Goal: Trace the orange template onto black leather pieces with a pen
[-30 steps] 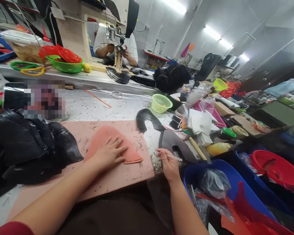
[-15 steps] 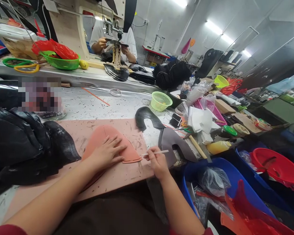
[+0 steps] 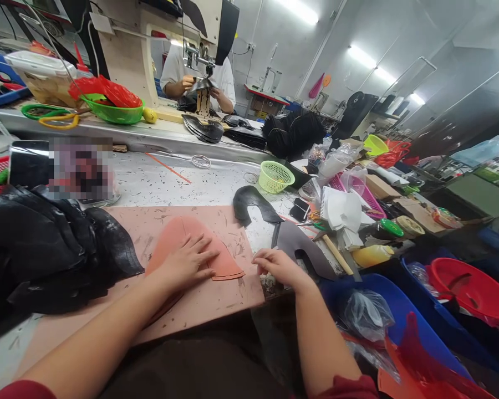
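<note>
My left hand (image 3: 191,260) lies flat with spread fingers on an orange curved pattern piece (image 3: 178,230), pressing it onto a pinkish board (image 3: 216,299). Dark slots run along the piece's right lower edge. Just past the right tip of that edge, my right hand (image 3: 280,267) hovers with its fingers curled together at the tips; what they hold, if anything, cannot be made out. Beyond it lie a grey U-shaped piece (image 3: 305,244) and a black U-shaped piece (image 3: 255,202). A heap of black leather-like pieces (image 3: 54,249) sits left of the board.
A light green basket (image 3: 276,176) stands at the back of the table. A wooden-handled tool (image 3: 337,255) and a yellow bottle (image 3: 373,255) lie to the right. Blue bins (image 3: 382,282) stand beside the table. Across from me, a person (image 3: 220,83) works at a sewing machine (image 3: 127,50).
My right hand has drawn right and turned, and the thin white pen-like stick it held no longer shows. My left hand stays flat on the orange piece. The view has shifted slightly.
</note>
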`<state>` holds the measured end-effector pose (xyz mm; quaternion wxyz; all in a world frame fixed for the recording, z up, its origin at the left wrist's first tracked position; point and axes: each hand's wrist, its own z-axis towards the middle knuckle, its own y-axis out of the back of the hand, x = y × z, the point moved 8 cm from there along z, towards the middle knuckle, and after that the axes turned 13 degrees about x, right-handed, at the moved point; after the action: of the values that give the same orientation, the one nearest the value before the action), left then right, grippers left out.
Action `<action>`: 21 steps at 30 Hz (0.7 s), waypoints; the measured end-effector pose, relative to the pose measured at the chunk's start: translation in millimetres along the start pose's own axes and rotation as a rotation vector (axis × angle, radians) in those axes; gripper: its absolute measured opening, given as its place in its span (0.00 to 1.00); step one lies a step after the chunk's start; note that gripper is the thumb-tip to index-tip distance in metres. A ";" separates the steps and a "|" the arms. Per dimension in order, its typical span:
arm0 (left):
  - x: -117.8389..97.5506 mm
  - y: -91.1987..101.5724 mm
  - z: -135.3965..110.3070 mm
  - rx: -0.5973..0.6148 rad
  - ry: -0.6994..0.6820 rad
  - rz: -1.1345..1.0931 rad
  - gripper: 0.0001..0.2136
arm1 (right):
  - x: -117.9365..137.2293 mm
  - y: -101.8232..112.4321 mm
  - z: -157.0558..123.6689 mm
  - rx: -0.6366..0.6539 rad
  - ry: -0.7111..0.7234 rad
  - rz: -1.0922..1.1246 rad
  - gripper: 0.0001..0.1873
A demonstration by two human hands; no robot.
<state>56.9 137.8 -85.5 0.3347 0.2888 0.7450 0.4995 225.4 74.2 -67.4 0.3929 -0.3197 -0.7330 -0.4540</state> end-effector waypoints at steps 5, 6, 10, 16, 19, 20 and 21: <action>1.5 0.0 -3.4 -0.115 -0.021 0.033 0.22 | 13.9 3.3 45.3 -0.087 0.014 0.130 0.09; 2.1 1.1 -5.0 -0.159 -0.023 0.044 0.22 | 17.6 -1.4 59.3 -0.126 -0.016 0.098 0.06; 1.1 14.0 -17.1 -0.363 -0.055 0.097 0.20 | 38.2 -25.6 97.7 -0.174 -0.080 -0.069 0.07; 4.9 53.4 -70.4 -0.770 -0.059 0.075 0.11 | 95.6 -5.2 71.1 -0.159 0.430 -0.145 0.04; 19.7 65.2 -104.5 -0.887 0.034 0.026 0.10 | 92.8 69.5 58.0 -0.284 0.497 -0.028 0.09; 25.3 66.0 -112.4 -0.882 0.067 0.016 0.10 | 85.9 98.0 59.5 -0.342 0.461 -0.016 0.09; 31.0 65.6 -119.0 -0.870 0.100 0.011 0.10 | 76.1 123.7 64.7 -0.384 0.389 -0.033 0.09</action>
<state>-49.4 117.9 2.5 0.3860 0.1004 0.4790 0.7820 271.9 189.4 31.8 0.4509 -0.2832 -0.5495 -0.6439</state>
